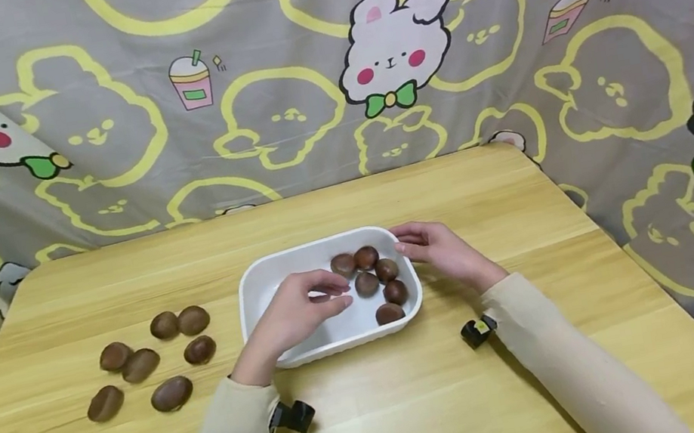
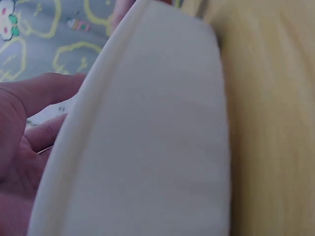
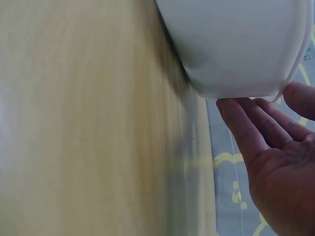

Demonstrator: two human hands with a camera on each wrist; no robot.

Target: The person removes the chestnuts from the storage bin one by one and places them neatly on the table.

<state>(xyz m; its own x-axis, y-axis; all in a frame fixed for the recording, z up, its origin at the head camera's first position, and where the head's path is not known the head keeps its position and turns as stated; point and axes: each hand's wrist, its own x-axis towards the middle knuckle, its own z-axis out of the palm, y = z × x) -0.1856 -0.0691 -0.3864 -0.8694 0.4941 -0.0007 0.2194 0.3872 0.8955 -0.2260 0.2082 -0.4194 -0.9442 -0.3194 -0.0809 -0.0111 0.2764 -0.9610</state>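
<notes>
A white rectangular tray (image 1: 314, 351) with rounded corners sits on the table, several brown chestnuts (image 1: 367, 284) gathered at its right end. Over the tray's left half is my left hand (image 1: 297, 309), its fingers loosely bent toward the chestnuts with a gap between thumb and fingers and nothing held. The tray's side wall (image 2: 147, 128) hides part of that hand in the left wrist view. At the right end, my right hand (image 1: 438, 251) holds the tray, thumb at the rim and fingers (image 3: 241, 123) against the outside of the end wall.
Several more chestnuts (image 1: 172, 393) lie loose on the wooden table (image 1: 409, 421), left of the tray. A patterned grey curtain (image 1: 270, 45) hangs behind the table and along its right side. Each sleeve carries a small black wrist device (image 1: 479, 331).
</notes>
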